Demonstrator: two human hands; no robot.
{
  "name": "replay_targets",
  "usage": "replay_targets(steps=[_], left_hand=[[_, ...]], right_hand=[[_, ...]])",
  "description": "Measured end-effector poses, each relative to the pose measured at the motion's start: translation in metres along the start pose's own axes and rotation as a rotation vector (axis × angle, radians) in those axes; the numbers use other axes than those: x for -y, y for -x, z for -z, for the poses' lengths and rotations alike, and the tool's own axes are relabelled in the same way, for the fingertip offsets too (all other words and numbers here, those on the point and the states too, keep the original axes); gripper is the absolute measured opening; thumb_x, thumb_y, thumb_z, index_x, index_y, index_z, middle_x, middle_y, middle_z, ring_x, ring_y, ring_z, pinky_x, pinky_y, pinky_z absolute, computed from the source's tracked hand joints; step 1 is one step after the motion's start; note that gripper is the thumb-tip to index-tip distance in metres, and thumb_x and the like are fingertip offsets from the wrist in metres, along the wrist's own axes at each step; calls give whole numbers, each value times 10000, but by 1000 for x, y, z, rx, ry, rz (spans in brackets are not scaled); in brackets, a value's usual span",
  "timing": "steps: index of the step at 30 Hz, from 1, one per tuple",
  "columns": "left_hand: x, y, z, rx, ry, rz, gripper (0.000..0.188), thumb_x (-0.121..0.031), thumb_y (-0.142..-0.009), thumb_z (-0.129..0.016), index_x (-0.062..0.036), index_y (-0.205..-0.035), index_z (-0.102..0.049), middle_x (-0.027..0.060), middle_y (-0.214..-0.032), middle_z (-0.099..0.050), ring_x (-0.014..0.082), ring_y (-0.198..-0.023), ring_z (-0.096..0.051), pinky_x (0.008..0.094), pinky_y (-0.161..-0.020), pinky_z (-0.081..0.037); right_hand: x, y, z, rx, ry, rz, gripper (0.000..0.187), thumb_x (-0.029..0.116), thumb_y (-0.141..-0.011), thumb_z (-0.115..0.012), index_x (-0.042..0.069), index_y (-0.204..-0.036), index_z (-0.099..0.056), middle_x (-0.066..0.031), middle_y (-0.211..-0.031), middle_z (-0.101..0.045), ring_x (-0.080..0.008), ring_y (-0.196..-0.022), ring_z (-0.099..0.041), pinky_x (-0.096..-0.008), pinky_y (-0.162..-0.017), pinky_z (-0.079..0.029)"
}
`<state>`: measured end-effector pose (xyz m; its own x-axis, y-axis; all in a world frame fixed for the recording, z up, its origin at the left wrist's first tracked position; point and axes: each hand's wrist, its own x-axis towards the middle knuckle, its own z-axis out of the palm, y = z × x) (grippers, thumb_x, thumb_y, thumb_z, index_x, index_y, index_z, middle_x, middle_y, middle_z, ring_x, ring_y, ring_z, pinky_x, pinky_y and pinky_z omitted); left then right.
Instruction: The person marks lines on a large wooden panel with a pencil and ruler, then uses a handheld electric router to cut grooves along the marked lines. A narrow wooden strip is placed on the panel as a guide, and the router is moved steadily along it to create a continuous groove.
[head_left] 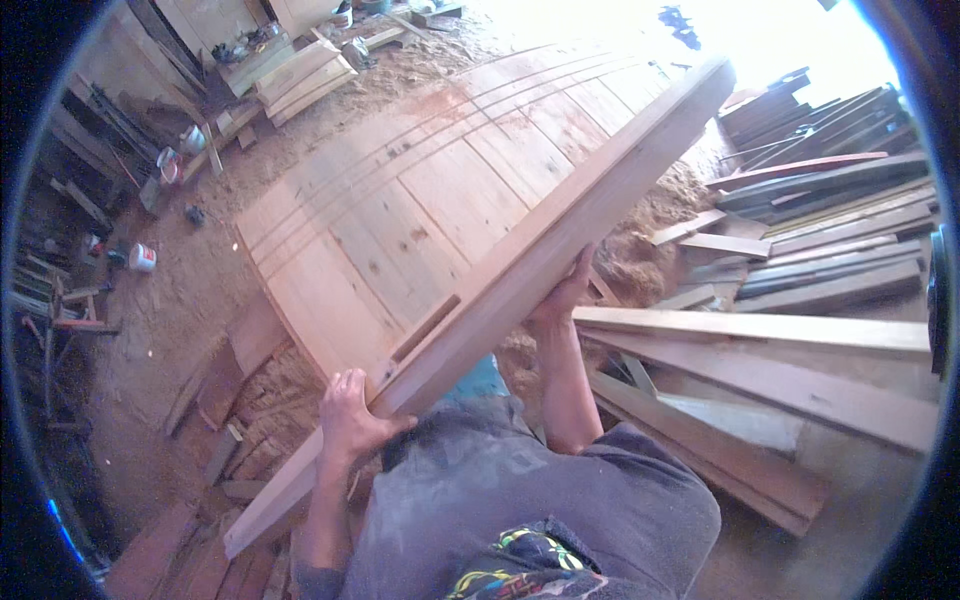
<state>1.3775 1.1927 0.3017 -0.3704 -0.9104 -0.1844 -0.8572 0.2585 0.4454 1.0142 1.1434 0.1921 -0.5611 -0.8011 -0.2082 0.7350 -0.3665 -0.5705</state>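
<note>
A large panelled wooden door (420, 210) is lifted and tilted on edge in front of me, its thick side rail running from lower left to upper right. My left hand (350, 415) grips the rail near its lower end, fingers wrapped over the edge. Higher up, my right hand (562, 295) is clamped on the underside of the same rail. The door's face shows several flat boards and curved grooves. My grey shirt fills the bottom centre.
Long planks (760, 330) are stacked at the right. Sawdust covers the floor (180, 300) at the left, with small paint cans (142, 257) and scrap boards (230, 380). More timber (300, 75) and tools lie at the back left.
</note>
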Motion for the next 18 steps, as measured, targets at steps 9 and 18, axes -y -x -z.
replay_targets(steps=[9,18], left_hand=[[-47,-117,16,189,-37,215,815,-547,-525,-970,-38,-1018,-569,198,-1048,-671,409,-1017,-665,516,-861,-537],[-90,-238,19,149,-133,193,870,-474,-559,-972,-21,-1179,-563,208,-1138,-659,423,-1080,-653,519,-898,-543]], right_hand=[[-36,-125,5,-113,-171,-209,832,755,-994,-441,99,-1502,-494,-140,-1328,-656,-315,-1182,-658,-513,-996,-572],[-48,-259,10,-177,-23,-241,939,819,-971,-378,81,-1548,-442,-179,-1460,-568,-352,-1295,-582,-525,-1078,-508]])
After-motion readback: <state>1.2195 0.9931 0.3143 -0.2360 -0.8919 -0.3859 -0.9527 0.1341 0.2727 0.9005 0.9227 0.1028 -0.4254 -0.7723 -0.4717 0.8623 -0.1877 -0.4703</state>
